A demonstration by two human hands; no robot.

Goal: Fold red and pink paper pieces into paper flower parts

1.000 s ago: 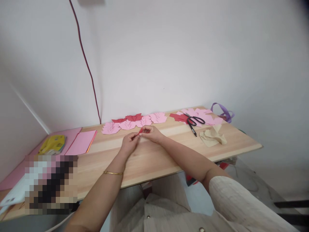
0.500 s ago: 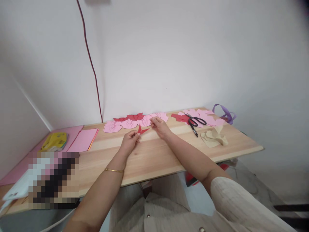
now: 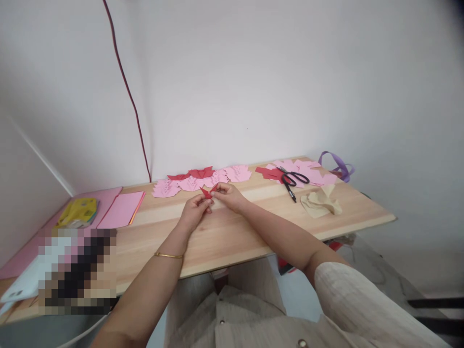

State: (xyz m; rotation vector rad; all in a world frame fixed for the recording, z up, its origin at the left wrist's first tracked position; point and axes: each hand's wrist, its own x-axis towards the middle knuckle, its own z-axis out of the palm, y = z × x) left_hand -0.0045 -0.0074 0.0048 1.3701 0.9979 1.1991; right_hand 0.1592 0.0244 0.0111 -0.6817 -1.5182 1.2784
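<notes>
A small red folded paper [image 3: 206,193] with pointed tips is held above the middle of the wooden table. Its lower left part is pinched in my left hand [image 3: 194,211]. My right hand [image 3: 229,197] has its fingers closed on the right tip of the same paper, so both hands nearly meet. Just behind them lies a row of pink folded paper pieces [image 3: 166,189] with notched edges. Red folded pieces [image 3: 202,172] rest among these, near the wall. My fingers hide part of the held paper.
On the right lie black-handled scissors [image 3: 300,179], a black pen [image 3: 292,194], pink paper cutouts [image 3: 308,167], crumpled tan paper [image 3: 321,203] and purple ribbon [image 3: 337,164]. To the left are pink sheets [image 3: 121,209] and a yellow packet [image 3: 78,212]. A blurred patch hides something at lower left.
My right hand has come down and left from near the pink pieces and now grips the red paper's right tip. My left hand keeps its hold. The view has shifted slightly.
</notes>
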